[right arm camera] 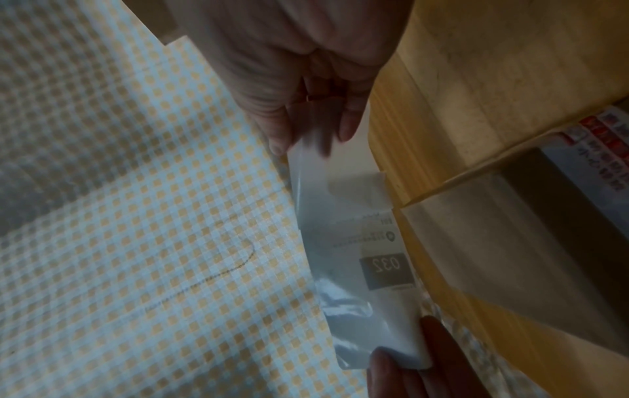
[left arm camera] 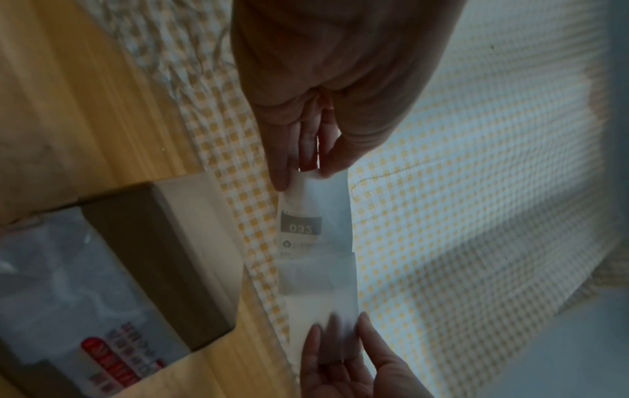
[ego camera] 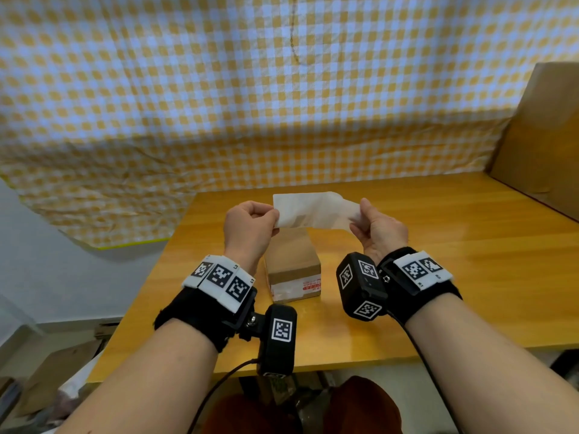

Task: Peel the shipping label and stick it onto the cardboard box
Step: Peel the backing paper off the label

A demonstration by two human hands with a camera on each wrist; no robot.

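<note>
I hold a white shipping label (ego camera: 313,211) in the air above the small cardboard box (ego camera: 293,263), stretched between both hands. My left hand (ego camera: 272,217) pinches its left edge and my right hand (ego camera: 357,219) pinches its right end. In the left wrist view the label (left arm camera: 314,242) shows a mirrored "032" through the paper, with my left fingers (left arm camera: 282,172) at its top and the right fingers (left arm camera: 313,347) at its bottom. The right wrist view shows the label (right arm camera: 357,242), my right fingers (right arm camera: 347,126) and the box (right arm camera: 544,215). Whether backing and sticker are parting is unclear.
The box stands mid-table on a wooden tabletop (ego camera: 438,261), bearing an old printed label (ego camera: 300,288) on its near face. A large cardboard box (ego camera: 542,145) leans at the back right. A yellow checked cloth (ego camera: 219,89) covers the wall behind.
</note>
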